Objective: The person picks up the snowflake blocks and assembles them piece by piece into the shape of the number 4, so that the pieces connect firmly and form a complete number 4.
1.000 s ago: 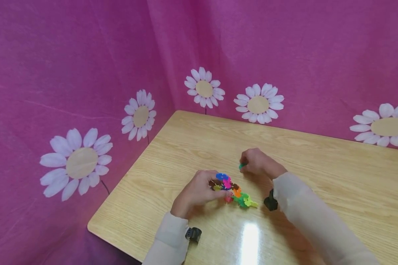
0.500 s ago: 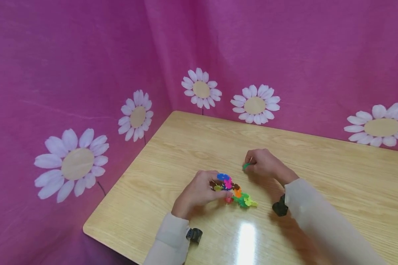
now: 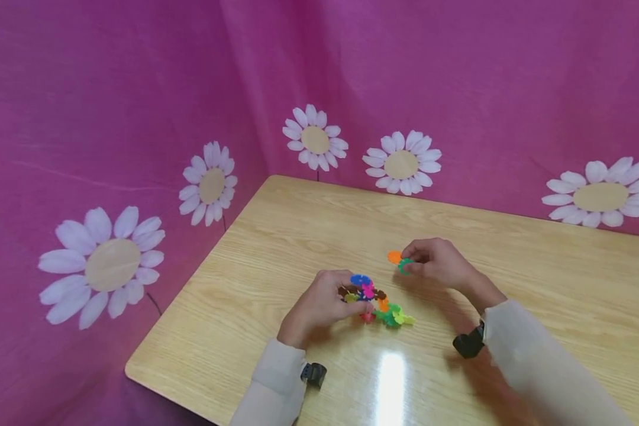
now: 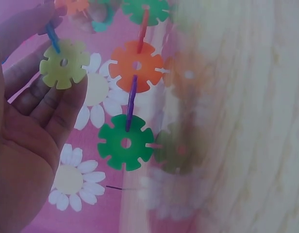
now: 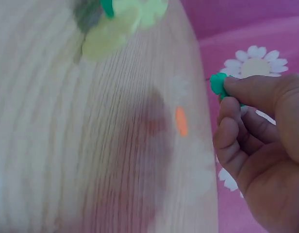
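My left hand (image 3: 319,305) grips a cluster of interlocking notched discs (image 3: 368,290), in blue, pink, brown, orange, green and yellow. In the left wrist view, an olive-yellow disc (image 4: 72,76) sits by the fingers. Beside it runs a chain with an orange disc (image 4: 120,58) and a green disc (image 4: 113,150), joined by discs seen edge-on. My right hand (image 3: 439,263) pinches a teal-green notched disc (image 3: 405,265) between thumb and fingers, a short way behind and right of the cluster. A loose orange disc (image 3: 394,257) lies flat just beyond the right fingertips.
The wooden table (image 3: 309,222) has a glossy top with a bright light reflection near the front. A pink cloth (image 3: 458,71) with printed white flowers hangs behind and to the left. Black wrist cameras (image 3: 314,374) are strapped at both sleeves.
My right hand has drawn to the right with the teal-green disc, and the orange disc now shows beside it. My left hand keeps its grip on the cluster, nearly still.
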Motion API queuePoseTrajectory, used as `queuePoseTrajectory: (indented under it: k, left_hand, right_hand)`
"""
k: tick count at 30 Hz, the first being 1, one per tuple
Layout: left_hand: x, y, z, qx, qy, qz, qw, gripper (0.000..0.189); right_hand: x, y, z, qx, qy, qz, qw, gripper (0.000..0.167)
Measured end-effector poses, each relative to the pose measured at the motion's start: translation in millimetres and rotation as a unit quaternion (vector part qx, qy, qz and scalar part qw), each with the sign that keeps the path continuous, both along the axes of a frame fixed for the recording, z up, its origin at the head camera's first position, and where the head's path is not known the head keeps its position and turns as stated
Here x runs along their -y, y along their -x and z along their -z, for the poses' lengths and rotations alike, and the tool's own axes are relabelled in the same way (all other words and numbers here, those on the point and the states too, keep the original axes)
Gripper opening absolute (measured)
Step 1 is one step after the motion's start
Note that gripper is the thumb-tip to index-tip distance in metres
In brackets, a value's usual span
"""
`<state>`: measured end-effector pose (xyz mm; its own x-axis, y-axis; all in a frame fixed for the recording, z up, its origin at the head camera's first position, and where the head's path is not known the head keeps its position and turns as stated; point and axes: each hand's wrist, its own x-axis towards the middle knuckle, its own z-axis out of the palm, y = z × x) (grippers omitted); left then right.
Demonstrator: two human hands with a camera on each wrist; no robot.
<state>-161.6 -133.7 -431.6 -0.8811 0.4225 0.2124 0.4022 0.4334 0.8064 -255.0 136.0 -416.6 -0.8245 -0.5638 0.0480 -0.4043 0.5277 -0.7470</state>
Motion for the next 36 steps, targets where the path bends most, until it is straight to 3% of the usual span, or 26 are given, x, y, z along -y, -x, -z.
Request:
queuePoseTrajectory:
  k: [11, 16, 26, 36]
  left_hand:
    - [-7.0, 3.2, -1.2, -0.003, 0.008, -0.012, 0.9999, 0.02]
    - [-9.8, 3.7, -1.0, -0.009, 0.007, -0.014, 0.9998, 0.02]
    - [-15.2, 4.0, -1.1, -0.014, -0.001, -0.008, 0.9999, 0.02]
    - [-20.8, 5.0, 0.8, -0.01, -0.012, 0.007, 0.9999, 0.015]
  right_hand:
    - [-1.9, -37.4, -22.5, 0.084, 0.081, -0.014, 0.993, 0.021]
    - [-0.4, -49.7, -30.4, 0.103, 0.099, -0.022, 0.9895, 0.02]
    - [6.4, -64.1, -34.6, 0.133, 0.139, -0.034, 0.9806, 0.015]
    - [4.9, -67.8, -35.8, 0.127, 0.103, -0.033, 0.986, 0.014]
